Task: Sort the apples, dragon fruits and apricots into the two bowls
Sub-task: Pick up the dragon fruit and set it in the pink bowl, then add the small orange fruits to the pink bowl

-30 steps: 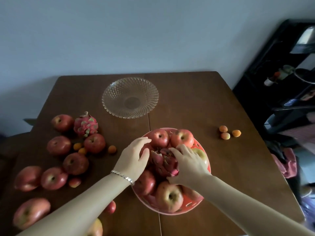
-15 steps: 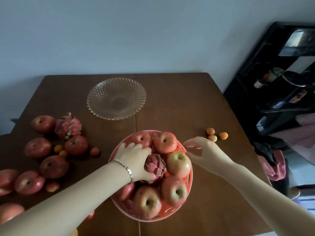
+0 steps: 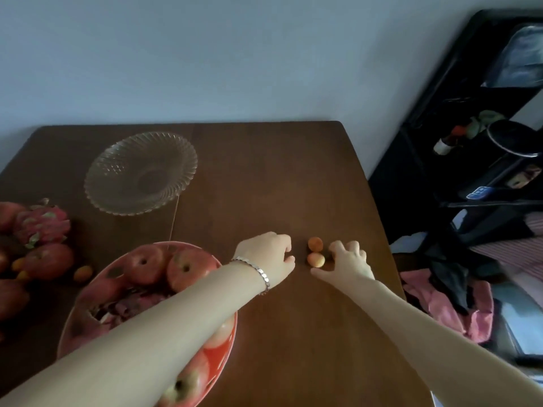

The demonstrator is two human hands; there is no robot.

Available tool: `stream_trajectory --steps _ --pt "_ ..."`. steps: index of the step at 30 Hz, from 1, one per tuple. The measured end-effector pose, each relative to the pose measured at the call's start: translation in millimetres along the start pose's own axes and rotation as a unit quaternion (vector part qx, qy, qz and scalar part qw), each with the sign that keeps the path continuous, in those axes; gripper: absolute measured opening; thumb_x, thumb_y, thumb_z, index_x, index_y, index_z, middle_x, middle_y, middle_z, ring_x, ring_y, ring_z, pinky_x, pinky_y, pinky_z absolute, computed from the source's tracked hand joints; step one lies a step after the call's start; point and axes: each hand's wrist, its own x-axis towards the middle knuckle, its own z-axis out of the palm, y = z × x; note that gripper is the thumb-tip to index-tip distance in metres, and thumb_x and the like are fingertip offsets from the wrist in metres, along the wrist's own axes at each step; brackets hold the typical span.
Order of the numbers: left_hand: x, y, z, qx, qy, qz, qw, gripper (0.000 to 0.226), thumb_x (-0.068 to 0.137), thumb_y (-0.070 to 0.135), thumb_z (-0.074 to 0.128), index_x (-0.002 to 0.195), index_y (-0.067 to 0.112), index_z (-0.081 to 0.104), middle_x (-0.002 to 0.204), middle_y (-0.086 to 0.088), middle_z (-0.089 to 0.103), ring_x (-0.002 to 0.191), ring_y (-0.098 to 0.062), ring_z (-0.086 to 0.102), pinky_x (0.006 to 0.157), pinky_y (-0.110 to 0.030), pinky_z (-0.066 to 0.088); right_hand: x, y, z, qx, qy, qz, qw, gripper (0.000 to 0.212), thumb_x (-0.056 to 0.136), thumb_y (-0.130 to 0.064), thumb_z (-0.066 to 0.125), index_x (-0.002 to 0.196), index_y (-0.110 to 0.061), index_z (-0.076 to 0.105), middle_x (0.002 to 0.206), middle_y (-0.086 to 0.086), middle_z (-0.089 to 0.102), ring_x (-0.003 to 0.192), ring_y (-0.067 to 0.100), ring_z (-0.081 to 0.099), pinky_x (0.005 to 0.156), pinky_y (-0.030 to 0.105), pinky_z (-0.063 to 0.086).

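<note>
Dark wooden worktop (image 3: 264, 177) against a pale wall, seen from above. Right of it, a black shelf unit (image 3: 470, 142) holds dim clutter (a small blue label shows there, its writing too small to read), with pink cloth (image 3: 449, 306) heaped on the floor below.

Red slotted bowl (image 3: 217, 359) at lower left: filled with apples (image 3: 188, 267) and the pink scales of a dragon fruit (image 3: 132, 304); the left forearm passes over it and hides much of its contents. Glass bowl (image 3: 141, 171) towards the far left of the worktop: nothing in it.

Loose fruit at the left edge, well apart from the hands: a second dragon fruit (image 3: 41, 221), an apple (image 3: 47, 259) just in front of it, and small orange apricots, one (image 3: 83, 273) near the red bowl's rim.

Left hand (image 3: 264, 257), a silver bracelet (image 3: 258, 274) at its wrist: grip narrow, fingers curled, nothing seen held, resting on the worktop just left of two apricots. Right hand (image 3: 346, 265): grip wide, fingers spread, thumb on the worktop, just right of the same pair (whether it covers a further fruit cannot be told).

Far apricot (image 3: 315, 244) and near apricot (image 3: 316, 259) lie touching, between the two hands.
</note>
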Motion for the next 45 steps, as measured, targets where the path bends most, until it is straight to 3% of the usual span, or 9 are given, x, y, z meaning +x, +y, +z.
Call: stream_trajectory --steps 4,7,13,17,21,27,35,42,45 --pt "26.3 5.0 13.8 -0.013 0.000 -0.051 0.999 0.024 0.092 0.031 0.044 0.111 0.025 0.056 0.112 0.004 0.057 0.096 -0.019 0.059 0.076 -0.031 0.046 14.4 -1.3 27.1 -0.013 0.048 -0.042 0.998 0.057 0.074 -0.060 0.060 0.117 -0.024 0.047 0.129 0.007 0.032 0.117 0.027 0.035 0.090 0.036 0.045" --pt "54.9 6.7 22.7 0.002 -0.004 -0.057 0.998 0.026 0.092 0.027 0.044 0.116 0.025 0.052 0.116 0.002 0.055 0.096 -0.020 0.059 0.077 -0.032 0.047 24.3 4.8 36.4 0.032 0.056 -0.068 0.996 0.044 0.080 -0.049 0.058 0.115 -0.023 0.052 0.129 0.004 0.035 0.119 0.024 0.031 0.076 0.028 0.049" --pt "99.9 15.4 46.4 0.068 -0.134 0.066 0.986 0.047 0.089 0.019 0.049 0.130 0.037 0.036 0.137 -0.002 0.030 0.098 -0.024 0.052 0.066 -0.032 0.041 27.6 30.6 21.5 0.248 0.057 -0.092 0.963 0.027 0.077 -0.034 0.066 0.100 -0.024 0.058 0.101 -0.010 0.052 0.096 0.013 0.047 0.068 0.017 0.038" --pt "103.9 24.1 63.1 0.045 -0.123 0.060 0.990 0.021 0.087 0.016 0.045 0.091 0.037 0.046 0.109 -0.007 0.047 0.092 -0.031 0.054 0.066 -0.039 0.042 31.1 41.4 6.2 0.300 0.006 -0.047 0.953 0.022 0.078 -0.041 0.062 0.096 -0.029 0.055 0.087 -0.011 0.059 0.076 0.007 0.056 0.061 0.020 0.046" --pt "84.2 26.0 61.5 0.025 -0.111 0.022 0.993 0.021 0.085 0.018 0.050 0.104 0.018 0.041 0.104 -0.008 0.047 0.076 -0.025 0.047 0.064 -0.035 0.041 24.0 38.4 -1.5 0.306 -0.043 -0.013 0.951 0.023 0.080 -0.049 0.055 0.094 -0.030 0.055 0.077 -0.006 0.064 0.067 0.010 0.062 0.059 0.028 0.052" --pt "2.0 8.0 5.4 -0.045 0.031 -0.007 0.998 0.017 0.085 0.037 0.049 0.088 0.028 0.035 0.067 0.009 0.043 0.059 -0.015 0.048 0.049 -0.026 0.031 -11.1 -6.9 -21.0 0.334 -0.044 -0.071 0.939 0.020 0.082 -0.051 0.052 0.083 -0.032 0.056 0.063 -0.004 0.066 0.047 0.000 0.058 0.052 0.021 0.048" --pt "-112.6 -101.3 -54.4 -0.143 0.165 -0.084 0.972 0.017 0.083 0.029 0.060 0.091 0.031 0.046 0.087 0.006 0.061 0.078 -0.014 0.059 0.073 -0.039 0.050 -81.1 -126.9 -36.8 0.314 -0.054 -0.197 0.927 0.024 0.073 -0.055 0.059 0.079 -0.031 0.059 0.071 -0.014 0.062 0.062 0.000 0.057 0.055 0.012 0.043" --pt "-142.4 -182.8 -46.0 -0.058 0.132 -0.166 0.976 0.019 0.082 0.037 0.060 0.097 0.033 0.050 0.089 0.009 0.059 0.090 -0.020 0.061 0.069 -0.030 0.043 -117.2 -215.2 0.1 0.225 0.023 -0.292 0.929 0.036 0.074 -0.049 0.067 0.101 -0.028 0.054 0.091 -0.009 0.054 0.079 0.012 0.056 0.064 0.027 0.044" --pt "-141.2 -198.3 -38.2 -0.118 0.099 -0.155 0.976 0.021 0.082 0.033 0.062 0.102 0.029 0.058 0.100 -0.001 0.063 0.098 -0.022 0.060 0.082 -0.033 0.047 -118.0 -238.8 19.5 0.109 0.006 -0.306 0.946 0.038 0.080 -0.041 0.064 0.116 -0.030 0.059 0.114 -0.003 0.052 0.101 0.019 0.056 0.075 0.027 0.045"
